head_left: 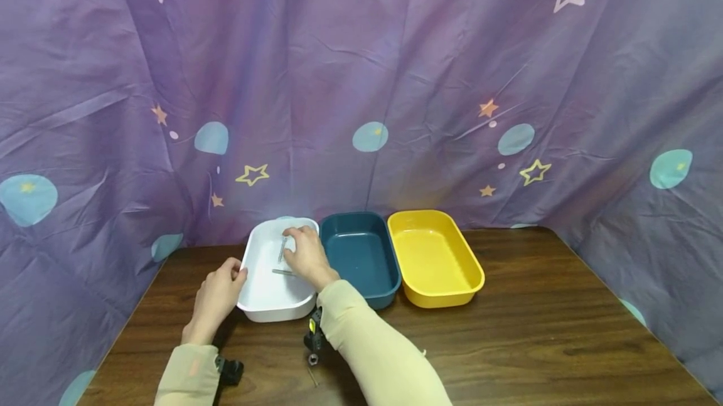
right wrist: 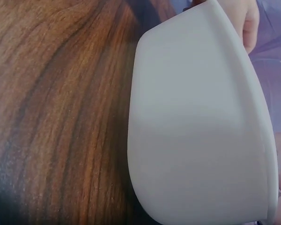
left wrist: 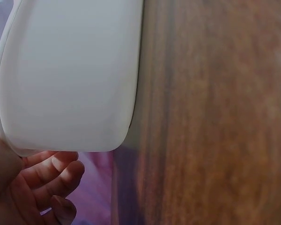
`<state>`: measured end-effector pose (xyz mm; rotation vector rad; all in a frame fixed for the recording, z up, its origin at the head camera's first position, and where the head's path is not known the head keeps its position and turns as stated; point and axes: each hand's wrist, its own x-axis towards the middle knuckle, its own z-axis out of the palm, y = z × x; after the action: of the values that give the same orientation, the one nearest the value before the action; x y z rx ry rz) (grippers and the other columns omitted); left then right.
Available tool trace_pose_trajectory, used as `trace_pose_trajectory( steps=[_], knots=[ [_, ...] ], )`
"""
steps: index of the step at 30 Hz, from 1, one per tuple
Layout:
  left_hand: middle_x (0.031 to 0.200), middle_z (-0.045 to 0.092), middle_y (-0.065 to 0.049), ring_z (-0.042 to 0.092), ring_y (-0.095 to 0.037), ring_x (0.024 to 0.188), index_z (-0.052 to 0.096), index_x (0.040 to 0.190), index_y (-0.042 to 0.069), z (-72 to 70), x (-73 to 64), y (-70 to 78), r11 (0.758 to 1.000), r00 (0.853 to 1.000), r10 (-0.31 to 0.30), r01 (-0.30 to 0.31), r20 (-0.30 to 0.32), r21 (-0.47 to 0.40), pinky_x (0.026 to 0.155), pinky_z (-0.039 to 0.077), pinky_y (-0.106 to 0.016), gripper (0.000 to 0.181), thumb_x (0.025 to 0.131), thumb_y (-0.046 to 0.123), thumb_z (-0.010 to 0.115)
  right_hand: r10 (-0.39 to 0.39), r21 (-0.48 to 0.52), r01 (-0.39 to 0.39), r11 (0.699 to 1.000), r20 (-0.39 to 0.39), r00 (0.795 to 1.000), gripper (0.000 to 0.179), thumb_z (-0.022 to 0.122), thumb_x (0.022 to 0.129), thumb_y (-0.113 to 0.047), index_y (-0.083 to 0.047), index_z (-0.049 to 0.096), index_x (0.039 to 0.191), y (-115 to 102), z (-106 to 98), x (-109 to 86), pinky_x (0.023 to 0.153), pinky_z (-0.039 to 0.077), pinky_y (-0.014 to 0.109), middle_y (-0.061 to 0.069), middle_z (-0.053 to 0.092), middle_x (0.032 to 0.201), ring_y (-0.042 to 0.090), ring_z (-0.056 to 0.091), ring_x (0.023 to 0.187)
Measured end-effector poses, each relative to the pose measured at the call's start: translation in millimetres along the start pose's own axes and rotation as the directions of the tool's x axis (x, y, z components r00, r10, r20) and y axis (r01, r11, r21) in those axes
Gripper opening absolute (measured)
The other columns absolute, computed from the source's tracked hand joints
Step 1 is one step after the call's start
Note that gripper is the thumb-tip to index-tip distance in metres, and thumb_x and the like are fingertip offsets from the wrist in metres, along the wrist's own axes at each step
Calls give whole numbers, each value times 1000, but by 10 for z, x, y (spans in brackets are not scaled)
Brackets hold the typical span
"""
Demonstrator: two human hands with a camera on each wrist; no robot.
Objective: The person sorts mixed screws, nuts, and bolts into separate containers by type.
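The white tray stands at the left of a row of trays. My left hand holds its left rim; in the left wrist view the thumb side is at the rim and the curled fingers lie outside the wall. My right hand reaches into the tray, thumb and forefinger spaced apart. A slim metal screw lies right at those fingertips. A second metal screw lies on the tray floor below the thumb. In the right wrist view the tray's outer wall hides most of the right hand.
A dark blue tray stands beside the white one, and a yellow tray follows on the right. A small ring-shaped metal piece and a thin metal rod lie near the right forearm. A purple curtain hangs behind the wooden table.
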<state>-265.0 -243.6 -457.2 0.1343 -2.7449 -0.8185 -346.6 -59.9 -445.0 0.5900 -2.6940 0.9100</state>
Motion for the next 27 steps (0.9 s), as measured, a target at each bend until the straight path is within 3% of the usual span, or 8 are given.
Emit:
trace_pose_trajectory(
  steps=[12, 22, 27],
  knots=[
    [86, 67, -9, 62, -29, 72, 61, 107, 5, -2, -4, 6, 1000, 1000, 4, -4, -7, 7, 62, 45, -47, 22, 98, 23, 52, 40, 132, -36, 991, -28, 999, 23, 65, 89, -13, -15, 70, 112, 7, -79, -48, 98, 41, 36, 5, 60, 117, 23, 54, 114],
    [87, 67, -10, 63, -29, 72, 61, 107, 4, 3, 6, 16, 1000, 1000, 3, -3, -6, 5, 63, 46, -47, 22, 98, 23, 53, -3, 227, 27, 973, -107, 994, 18, 65, 85, -7, -10, 73, 100, 32, -197, -116, 89, 44, 35, 8, 65, 104, 27, 59, 100],
    [88, 68, -10, 63, -31, 74, 61, 106, 5, -15, 0, 14, 1000, 1000, -2, 2, -5, 7, 63, 45, -48, 22, 98, 23, 52, -1, 294, 32, 955, -106, 994, 18, 64, 84, -6, -9, 73, 99, 13, -310, -168, 85, 45, 33, 11, 66, 102, 29, 60, 98]
  ],
)
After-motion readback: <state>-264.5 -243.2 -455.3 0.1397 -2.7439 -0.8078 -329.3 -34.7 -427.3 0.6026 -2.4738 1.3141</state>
